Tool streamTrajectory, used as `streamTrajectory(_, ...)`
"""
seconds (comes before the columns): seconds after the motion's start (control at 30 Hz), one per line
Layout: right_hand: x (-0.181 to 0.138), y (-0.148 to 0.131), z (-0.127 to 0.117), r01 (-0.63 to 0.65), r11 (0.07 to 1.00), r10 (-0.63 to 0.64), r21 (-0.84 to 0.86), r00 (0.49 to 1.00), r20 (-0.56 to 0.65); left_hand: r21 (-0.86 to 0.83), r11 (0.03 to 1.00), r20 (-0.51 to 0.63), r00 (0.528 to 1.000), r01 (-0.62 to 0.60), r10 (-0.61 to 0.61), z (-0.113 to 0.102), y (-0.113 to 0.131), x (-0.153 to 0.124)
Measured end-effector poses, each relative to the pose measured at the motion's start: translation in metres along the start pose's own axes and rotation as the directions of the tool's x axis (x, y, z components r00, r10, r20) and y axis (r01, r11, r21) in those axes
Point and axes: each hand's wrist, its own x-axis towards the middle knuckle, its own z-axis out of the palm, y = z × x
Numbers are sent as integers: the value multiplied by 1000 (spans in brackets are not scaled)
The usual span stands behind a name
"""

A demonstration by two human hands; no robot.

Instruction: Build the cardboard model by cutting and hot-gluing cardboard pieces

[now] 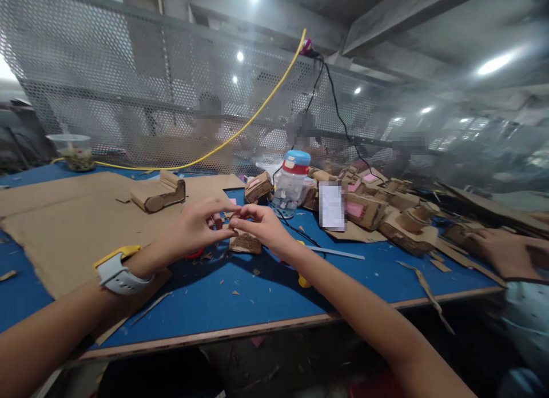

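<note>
Near the middle of the blue table, my left hand (201,223) and my right hand (263,227) face each other with fingertips almost meeting. Their bent fingers close on a cardboard piece, mostly hidden behind them. Just under the fingers shows a brown cardboard block (245,245) with a rough cut edge; whether it is part of the held piece I cannot tell. Something red (195,253) peeks out beneath my left hand. A yellow object (304,281) lies partly behind my right forearm.
A large cardboard sheet (94,215) covers the left, bearing a shaped cardboard model (158,193). Behind my right hand stands a water bottle (288,186). Cardboard assemblies (369,209) pile up at right, near another person's hand (501,252). A yellow cable (249,120) hangs across the mesh partition.
</note>
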Motion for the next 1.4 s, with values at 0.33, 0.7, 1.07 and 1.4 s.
streamTrajectory(0.33,-1,-3,4,-179,943,168,280,984,65,28,992,-34,992,-122,123,2,1,-1)
streamTrajectory(0.7,-2,0,3,-112,969,102,220,993,52,37,993,-28,993,-115,116,-1,5,0)
streamTrajectory(1.07,-7,-14,-35,187,846,-224,-499,974,-15,39,994,177,978,105,-110,-21,-4,7)
streamTrajectory(1.4,-88,-18,-60,-471,237,319,-850,864,-390,-74,979,647,756,192,-100,-13,-27,3)
